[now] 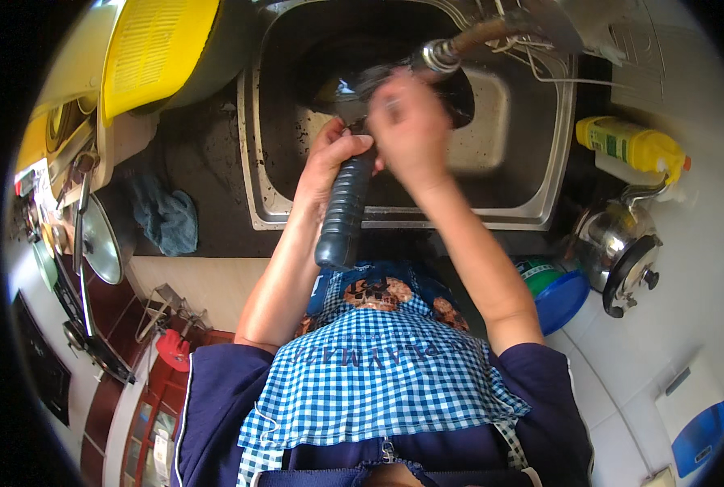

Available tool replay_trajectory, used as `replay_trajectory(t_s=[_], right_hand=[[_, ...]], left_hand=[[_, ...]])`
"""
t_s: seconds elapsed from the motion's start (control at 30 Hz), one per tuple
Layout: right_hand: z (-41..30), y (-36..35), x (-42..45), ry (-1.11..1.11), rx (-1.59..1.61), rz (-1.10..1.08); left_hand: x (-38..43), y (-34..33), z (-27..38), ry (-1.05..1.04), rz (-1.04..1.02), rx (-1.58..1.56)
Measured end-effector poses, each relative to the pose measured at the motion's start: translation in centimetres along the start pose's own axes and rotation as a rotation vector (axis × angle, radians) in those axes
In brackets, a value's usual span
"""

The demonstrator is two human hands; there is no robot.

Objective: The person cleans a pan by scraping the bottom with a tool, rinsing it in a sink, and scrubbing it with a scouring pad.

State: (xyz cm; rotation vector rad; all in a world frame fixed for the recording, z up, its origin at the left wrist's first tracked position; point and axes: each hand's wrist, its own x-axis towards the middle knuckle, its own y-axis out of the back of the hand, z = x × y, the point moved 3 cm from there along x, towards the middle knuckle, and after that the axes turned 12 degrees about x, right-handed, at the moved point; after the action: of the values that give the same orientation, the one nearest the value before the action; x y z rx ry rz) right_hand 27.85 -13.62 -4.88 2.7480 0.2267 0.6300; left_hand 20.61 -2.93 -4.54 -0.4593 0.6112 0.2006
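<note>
My left hand (331,158) grips a ribbed dark handle (344,210) near its upper end; the handle points down toward my apron. It seems to belong to a dark round pan (459,100) over the sink, partly hidden by my hands. Blurred by motion, my right hand (412,125) is curled over the pan, just below the faucet spout (438,56); whether it holds anything cannot be seen. Below the pan lies the stainless steel sink (459,218), with a light patch on its bottom.
A yellow plastic basket (155,55) stands left of the sink, above a grey-blue cloth (167,219). On the right are a yellow detergent bottle (630,146), a steel kettle (621,243) and a blue lid or bowl (560,301). A wire rack (572,79) stands at the upper right.
</note>
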Motion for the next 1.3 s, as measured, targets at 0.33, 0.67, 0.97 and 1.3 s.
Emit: replay_trajectory(t_s=[0.33, 0.67, 0.97, 1.3], right_hand=[[0.1, -0.3, 0.1, 0.054, -0.013, -0.004], [1.1, 0.8, 0.4, -0.236, -0.033, 0.099], [4.9, 3.4, 0.3, -0.448, 0.008, 0.331], [12.7, 6.3, 0.5, -0.905, 0.292, 0.537]], left_hand=[[-1.2, 0.9, -2.0, 0.097, 0.18, -0.241], [-0.5, 0.2, -3.2, 0.101, 0.134, -0.105], [-0.6, -0.9, -2.9, 0.105, 0.147, -0.124], [-0.6, -0.8, -1.9, 0.115, 0.02, -0.051]])
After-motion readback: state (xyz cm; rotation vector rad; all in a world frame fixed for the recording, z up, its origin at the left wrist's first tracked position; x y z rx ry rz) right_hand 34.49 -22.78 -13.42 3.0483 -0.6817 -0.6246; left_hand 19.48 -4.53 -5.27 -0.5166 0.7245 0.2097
